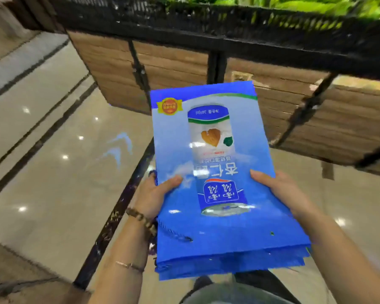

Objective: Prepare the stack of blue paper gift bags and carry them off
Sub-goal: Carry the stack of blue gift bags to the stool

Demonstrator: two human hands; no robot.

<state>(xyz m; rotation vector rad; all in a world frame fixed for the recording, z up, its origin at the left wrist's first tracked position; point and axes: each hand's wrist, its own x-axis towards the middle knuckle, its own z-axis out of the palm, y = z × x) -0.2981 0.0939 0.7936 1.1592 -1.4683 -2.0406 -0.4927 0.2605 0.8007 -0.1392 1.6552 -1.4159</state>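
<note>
A glossy beige tiled floor [53, 172] with dark inlaid strips fills the left and lower parts of the frame. A wood-panelled display stand [173, 62] under a black rail [228, 29] runs across the top, with green foliage [294, 5] blurred in the upper right corner.

One stack of blue paper gift bags [217, 216] is held flat in the centre of the frame, above the floor. Several layered edges are seen along its lower edge; the number of bags cannot be counted. A can and upside-down lettering are printed on the top bag. One blue cord handle [173, 233] is seen at the lower left of the stack.

Two hands are noted. The stack's left edge is gripped by the left hand [156, 194] and its right edge by the right hand [281, 189], each with the thumb laid on top; the fingers beneath are hidden. Two bracelets are worn on the left arm: one beaded bracelet [140, 220] and one thin bracelet [130, 265].

The stack's far edge overlaps the stand in view; the gap cannot be judged. Open floor lies at the left of the frame.
</note>
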